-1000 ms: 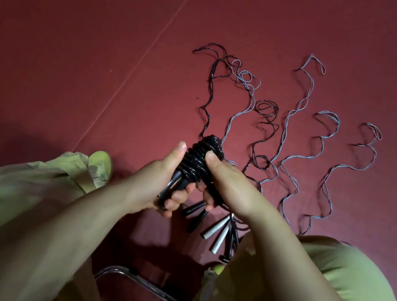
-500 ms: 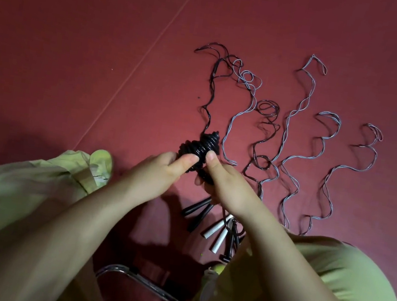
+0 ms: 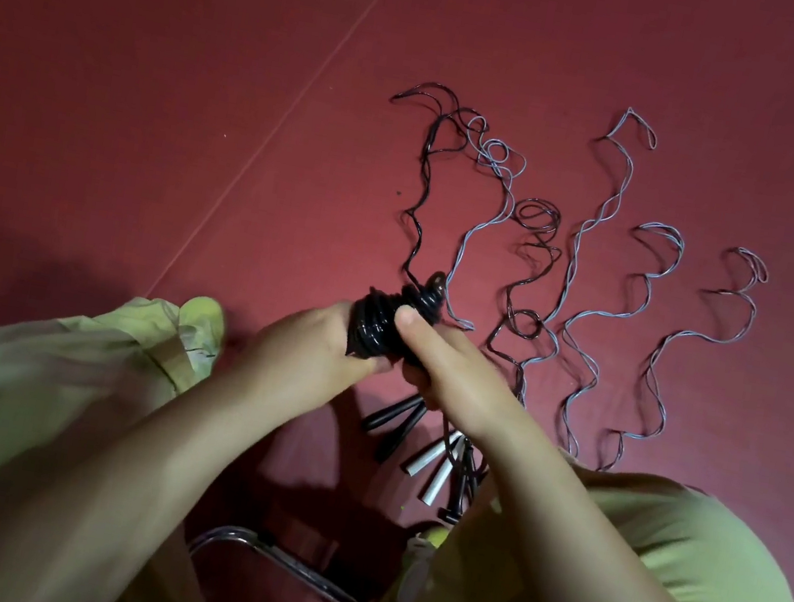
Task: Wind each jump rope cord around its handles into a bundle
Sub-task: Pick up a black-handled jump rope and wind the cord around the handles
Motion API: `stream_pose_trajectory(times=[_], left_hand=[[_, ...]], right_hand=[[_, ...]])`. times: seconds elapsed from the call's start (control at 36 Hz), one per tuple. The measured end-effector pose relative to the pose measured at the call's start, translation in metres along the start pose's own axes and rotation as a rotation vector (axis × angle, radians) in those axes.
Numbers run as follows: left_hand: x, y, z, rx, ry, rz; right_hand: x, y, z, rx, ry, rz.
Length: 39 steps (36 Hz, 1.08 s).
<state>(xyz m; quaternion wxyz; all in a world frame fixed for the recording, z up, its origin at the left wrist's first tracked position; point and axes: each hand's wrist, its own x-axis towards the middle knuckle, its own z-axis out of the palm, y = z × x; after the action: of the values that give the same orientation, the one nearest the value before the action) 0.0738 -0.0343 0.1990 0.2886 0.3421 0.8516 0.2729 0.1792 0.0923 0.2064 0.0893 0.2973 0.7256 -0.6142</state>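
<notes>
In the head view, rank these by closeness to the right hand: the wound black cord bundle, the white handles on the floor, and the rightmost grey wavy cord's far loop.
1. The wound black cord bundle, gripped by the right hand itself, between both hands.
2. The white handles, on the red floor just below that hand's wrist.
3. The far loop of the rightmost grey wavy cord, up and to the right.

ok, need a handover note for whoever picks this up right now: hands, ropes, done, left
Left hand: grips the black bundle from the left.
Right hand: grips it from the right, thumb on the coils.
Done: that cord looks almost fully wound; whether its end is secured can't be told.
Left: loose cords lie wavy on the red floor, their handles bunched below the hands, none wound yet.
</notes>
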Motion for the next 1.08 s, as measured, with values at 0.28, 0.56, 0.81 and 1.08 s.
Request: stream_pose_trajectory(times=[0.28, 0.56, 0.81, 1.08], left_hand=[[0.003, 0.0, -0.007, -0.298, -0.315, -0.067], [-0.001, 0.0, -0.019, -1.091, -0.984, -0.256], [0.002, 0.003, -0.017, -0.68, -0.631, -0.301], [0.006, 0.009, -0.009, -0.549, -0.414, -0.273]], right_hand=[[0.001, -0.005, -0.004, 0.057, 0.083, -0.021], [-0.008, -0.012, -0.003, 0.299, -0.213, -0.194], [-0.006, -0.007, -0.008, -0.003, -0.063, 0.007], [-0.005, -0.012, -0.008, -0.061, -0.048, 0.073]])
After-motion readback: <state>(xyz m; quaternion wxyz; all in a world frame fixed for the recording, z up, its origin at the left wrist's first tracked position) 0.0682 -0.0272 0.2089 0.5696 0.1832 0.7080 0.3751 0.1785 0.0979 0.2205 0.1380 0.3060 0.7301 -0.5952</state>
